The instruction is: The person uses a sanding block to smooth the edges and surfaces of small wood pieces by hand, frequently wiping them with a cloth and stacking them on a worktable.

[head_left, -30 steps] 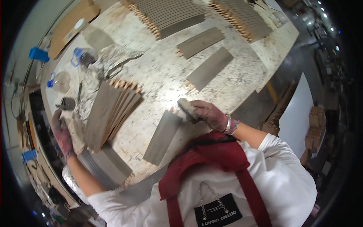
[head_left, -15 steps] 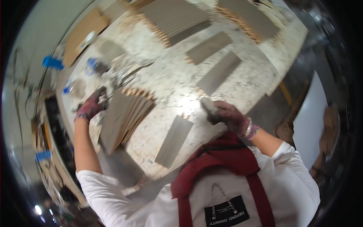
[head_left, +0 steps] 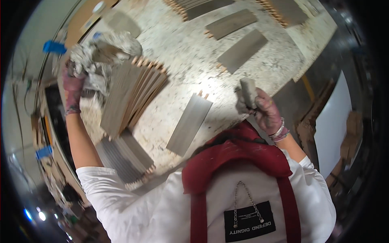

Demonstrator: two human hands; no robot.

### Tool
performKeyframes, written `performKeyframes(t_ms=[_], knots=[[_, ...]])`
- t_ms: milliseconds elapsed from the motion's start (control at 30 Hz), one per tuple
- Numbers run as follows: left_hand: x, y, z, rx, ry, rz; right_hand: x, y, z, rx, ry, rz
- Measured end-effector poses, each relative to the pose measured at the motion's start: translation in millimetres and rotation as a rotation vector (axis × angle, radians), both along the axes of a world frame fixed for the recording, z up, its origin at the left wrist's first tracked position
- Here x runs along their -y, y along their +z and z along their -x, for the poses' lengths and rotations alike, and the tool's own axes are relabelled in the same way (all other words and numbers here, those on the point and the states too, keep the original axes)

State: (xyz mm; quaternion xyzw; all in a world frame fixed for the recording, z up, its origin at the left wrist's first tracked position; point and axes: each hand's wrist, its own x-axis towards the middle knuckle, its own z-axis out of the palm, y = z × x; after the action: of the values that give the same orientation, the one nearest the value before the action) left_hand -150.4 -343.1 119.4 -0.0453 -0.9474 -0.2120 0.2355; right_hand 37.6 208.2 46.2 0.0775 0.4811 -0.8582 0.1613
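Observation:
My left hand [head_left: 74,88], in a stained pinkish glove, is closed on the edge of a crumpled whitish rag [head_left: 101,54] at the table's left; its fingertips are partly hidden by the folds. Right beside the rag leans a stack of grey wooden boards [head_left: 129,95] with dowel pegs along their ends. My right hand [head_left: 266,111], gloved too, grips a small pale grey block [head_left: 249,92] above the table's near right edge. Between the hands lies a single grey board [head_left: 189,123] with pegs at its far end.
Two separate boards [head_left: 243,50] [head_left: 231,24] lie farther back, with stacked pegged boards [head_left: 202,8] behind them. Another stack of boards [head_left: 125,156] sits by my left arm. A round-edged container [head_left: 121,22] stands at the far left. The speckled table [head_left: 178,60] ends on the right.
My left hand has moved outward and farther away, and now holds the rag, which is lifted and spread. My right hand has turned and shifted slightly right, with the block more upright.

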Motion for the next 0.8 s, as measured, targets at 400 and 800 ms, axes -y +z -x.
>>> performKeyframes(t_ms=[400,800], knots=[[-78,188,-437,-0.389,0.117,-1.258,46,14,62,-0.043,0.574,0.214],[-320,-76,-242,0.619,0.527,0.009,102,-57,85,-0.013,0.552,0.158]])
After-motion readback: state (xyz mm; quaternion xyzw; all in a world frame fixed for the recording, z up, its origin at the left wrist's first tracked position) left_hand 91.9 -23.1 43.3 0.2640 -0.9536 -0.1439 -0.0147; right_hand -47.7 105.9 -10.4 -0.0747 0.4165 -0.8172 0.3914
